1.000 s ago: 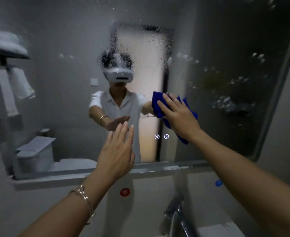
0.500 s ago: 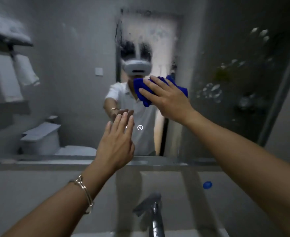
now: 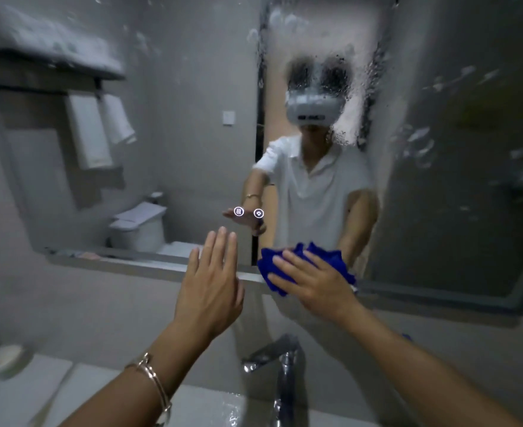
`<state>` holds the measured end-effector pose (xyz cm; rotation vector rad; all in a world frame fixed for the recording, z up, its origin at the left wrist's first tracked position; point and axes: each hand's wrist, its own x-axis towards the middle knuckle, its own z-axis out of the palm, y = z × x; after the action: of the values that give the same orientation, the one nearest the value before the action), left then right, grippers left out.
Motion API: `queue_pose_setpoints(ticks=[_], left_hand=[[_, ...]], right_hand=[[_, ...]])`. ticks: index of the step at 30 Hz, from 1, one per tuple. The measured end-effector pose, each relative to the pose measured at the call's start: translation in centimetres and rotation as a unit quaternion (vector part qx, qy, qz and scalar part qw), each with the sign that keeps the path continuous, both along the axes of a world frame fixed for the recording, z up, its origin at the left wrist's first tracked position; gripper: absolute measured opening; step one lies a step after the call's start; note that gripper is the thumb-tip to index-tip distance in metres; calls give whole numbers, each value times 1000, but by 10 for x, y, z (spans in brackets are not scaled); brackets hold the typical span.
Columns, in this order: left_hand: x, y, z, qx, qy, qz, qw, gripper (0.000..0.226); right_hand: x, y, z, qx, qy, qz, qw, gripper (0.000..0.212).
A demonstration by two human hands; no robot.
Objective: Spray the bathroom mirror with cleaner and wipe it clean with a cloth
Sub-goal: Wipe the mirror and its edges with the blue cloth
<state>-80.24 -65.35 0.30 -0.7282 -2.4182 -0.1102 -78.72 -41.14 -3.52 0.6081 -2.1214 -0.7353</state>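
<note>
The right hand (image 3: 312, 285) presses a bunched blue cloth (image 3: 329, 257) against the lower edge of the wide, frameless bathroom mirror (image 3: 177, 118), fingers spread nearly straight. The left hand (image 3: 208, 288) hovers beside it, flat and open, seemingly off the glass.

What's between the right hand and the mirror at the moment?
A bunched blue cloth, pressed by the right hand against the mirror, low down, in the head view.
</note>
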Motion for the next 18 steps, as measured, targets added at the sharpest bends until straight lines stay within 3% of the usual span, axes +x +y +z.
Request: queue_pose_setpoints(ticks=[4,7,9,11,18], left_hand=[[7,-13,-8,2,-15,17,1000,76],[12,-17,-5,-1,-23,18,1000,79],[12,-19,0,-1,-21,18,1000,79],[10,-21,6,3,-19,22,1000,80],[3,5,55,38,-9,-9,999,77]], right_hand=[[11,-2,-23,90,-100,-50,990,67],[15,-3,-17,110,-126,-68,984,79],[10,2,-6,111,-91,-47,989,78],[5,8,20,72,-39,0,997,60],[2,14,203,-25,99,-13,995,50]])
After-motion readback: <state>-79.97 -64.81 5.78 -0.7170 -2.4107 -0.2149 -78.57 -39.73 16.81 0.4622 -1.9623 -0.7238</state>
